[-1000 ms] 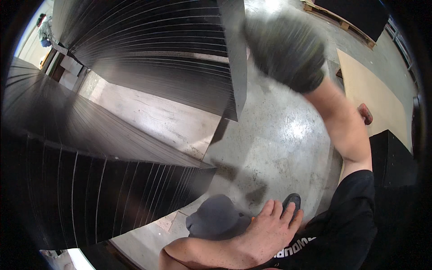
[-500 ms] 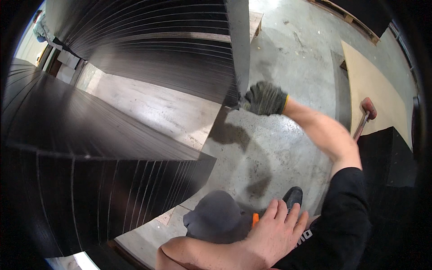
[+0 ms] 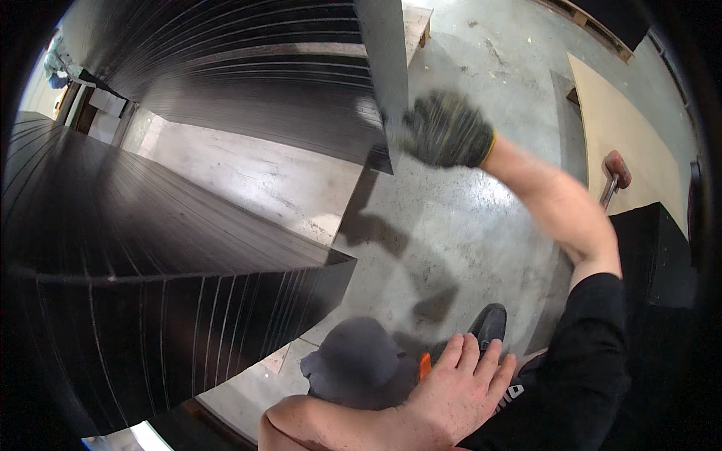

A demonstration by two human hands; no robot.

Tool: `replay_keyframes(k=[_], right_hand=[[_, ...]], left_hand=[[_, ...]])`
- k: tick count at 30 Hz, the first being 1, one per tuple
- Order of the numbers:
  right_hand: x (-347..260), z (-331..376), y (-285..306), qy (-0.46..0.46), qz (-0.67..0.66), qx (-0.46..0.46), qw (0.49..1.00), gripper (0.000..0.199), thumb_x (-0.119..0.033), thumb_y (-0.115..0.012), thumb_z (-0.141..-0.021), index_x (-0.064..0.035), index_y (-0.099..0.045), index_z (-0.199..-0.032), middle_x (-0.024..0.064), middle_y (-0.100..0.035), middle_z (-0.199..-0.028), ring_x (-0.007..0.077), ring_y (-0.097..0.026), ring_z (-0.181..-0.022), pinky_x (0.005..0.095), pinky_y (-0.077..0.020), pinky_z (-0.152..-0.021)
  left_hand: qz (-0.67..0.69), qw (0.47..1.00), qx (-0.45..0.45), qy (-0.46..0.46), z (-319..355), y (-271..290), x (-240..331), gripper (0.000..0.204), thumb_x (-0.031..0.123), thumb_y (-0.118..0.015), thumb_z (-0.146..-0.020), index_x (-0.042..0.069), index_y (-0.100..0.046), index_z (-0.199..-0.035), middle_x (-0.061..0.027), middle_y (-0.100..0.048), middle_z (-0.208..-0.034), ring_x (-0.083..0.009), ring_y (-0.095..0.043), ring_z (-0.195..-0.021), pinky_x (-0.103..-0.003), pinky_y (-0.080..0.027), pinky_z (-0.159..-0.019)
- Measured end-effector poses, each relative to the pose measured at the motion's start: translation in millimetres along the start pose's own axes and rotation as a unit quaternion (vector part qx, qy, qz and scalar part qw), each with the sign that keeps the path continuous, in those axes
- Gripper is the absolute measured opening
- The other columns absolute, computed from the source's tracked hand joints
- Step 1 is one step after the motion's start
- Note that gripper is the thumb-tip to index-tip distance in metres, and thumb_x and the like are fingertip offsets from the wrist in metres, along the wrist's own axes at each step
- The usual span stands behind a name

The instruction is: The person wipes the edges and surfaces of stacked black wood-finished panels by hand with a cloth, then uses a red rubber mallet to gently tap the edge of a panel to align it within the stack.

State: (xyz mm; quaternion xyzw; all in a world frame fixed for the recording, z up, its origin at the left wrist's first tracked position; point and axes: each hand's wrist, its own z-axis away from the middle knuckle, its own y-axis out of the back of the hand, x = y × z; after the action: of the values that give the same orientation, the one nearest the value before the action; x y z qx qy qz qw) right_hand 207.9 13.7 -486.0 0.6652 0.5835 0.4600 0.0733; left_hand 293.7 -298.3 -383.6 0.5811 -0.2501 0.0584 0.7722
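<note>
My right hand point(image 3: 451, 129), in a dark knit glove with a yellow cuff edge, is beside the near end of a tall stack of black boards point(image 3: 301, 86). Motion smears its fingers, so whether it grips or touches anything is unclear. My bare left hand point(image 3: 460, 387) lies palm down across my lap, fingers stretched and slightly apart, holding nothing. Just left of it are a small orange object point(image 3: 425, 366) and a rounded dark grey cloth shape point(image 3: 353, 361). A second stack of black boards point(image 3: 173, 331) stands at the left.
A pale wooden surface point(image 3: 248, 169) lies between the two stacks. On the right, a red-headed mallet point(image 3: 617, 169) rests on a beige board point(image 3: 609, 105) beside a black block point(image 3: 650, 255). A pallet point(image 3: 590, 28) stands far right. Another person point(image 3: 56, 64) is at the far left.
My gloved right hand has moved up and slightly right from the lower corner of the upper stack. The view has shifted a little. My left hand has stayed in place.
</note>
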Motion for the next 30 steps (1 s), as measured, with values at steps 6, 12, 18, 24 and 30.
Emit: replay_keyframes(k=[6,12,18,24,30], right_hand=[[47,-26,31,0.012,-0.063,0.100,0.993,0.039,-0.022,-0.057,-0.096,-0.0102,-0.055,-0.133,0.0128,-0.064,-0.116,0.0253,-0.067,-0.095,0.0433,-0.0557,-0.085],[-72,58,-26,0.027,-0.148,-0.227,0.962,0.012,-0.023,-0.057,-0.088,-0.0135,-0.060,-0.095,0.0044,-0.059,-0.065,0.0238,-0.061,-0.058,0.0426,-0.0444,-0.049],[-101,71,-65,-0.073,-0.223,-0.249,0.940,0.008,-0.018,-0.056,-0.083,-0.0110,-0.059,-0.085,0.0080,-0.061,-0.065,0.0290,-0.064,-0.059,0.0431,-0.0470,-0.051],[-79,62,-53,-0.052,-0.108,-0.223,0.967,0.018,-0.019,-0.056,-0.086,-0.0106,-0.060,-0.101,0.0066,-0.059,-0.063,0.0253,-0.061,-0.058,0.0410,-0.0427,-0.045],[-2,-4,17,-0.039,-0.151,0.064,0.986,0.037,-0.028,-0.050,-0.101,-0.0080,-0.057,-0.131,0.0076,-0.065,-0.099,0.0179,-0.063,-0.085,0.0373,-0.0512,-0.083]], left_hand=[[0.000,0.999,0.003,0.048,-8,0,-4,0.046,0.023,-0.043,-0.096,0.005,-0.050,-0.137,-0.0195,-0.053,-0.135,-0.0410,-0.049,-0.123,-0.053,-0.032,-0.109],[-0.005,1.000,-0.024,0.001,-1,-2,1,0.050,0.022,-0.047,-0.096,0.003,-0.045,-0.142,-0.0208,-0.050,-0.139,-0.0427,-0.048,-0.124,-0.054,-0.031,-0.109],[-0.007,0.998,-0.056,-0.007,-5,-7,-2,0.055,0.021,-0.050,-0.096,0.002,-0.041,-0.146,-0.0201,-0.050,-0.142,-0.0424,-0.049,-0.122,-0.052,-0.032,-0.108],[-0.011,1.000,-0.015,0.022,0,2,6,0.048,0.022,-0.045,-0.096,0.003,-0.047,-0.140,-0.0205,-0.051,-0.137,-0.0421,-0.048,-0.124,-0.055,-0.031,-0.108],[-0.012,0.998,-0.062,-0.014,1,6,-3,0.051,0.022,-0.048,-0.096,0.002,-0.044,-0.143,-0.0211,-0.051,-0.139,-0.0416,-0.050,-0.122,-0.051,-0.033,-0.108]])
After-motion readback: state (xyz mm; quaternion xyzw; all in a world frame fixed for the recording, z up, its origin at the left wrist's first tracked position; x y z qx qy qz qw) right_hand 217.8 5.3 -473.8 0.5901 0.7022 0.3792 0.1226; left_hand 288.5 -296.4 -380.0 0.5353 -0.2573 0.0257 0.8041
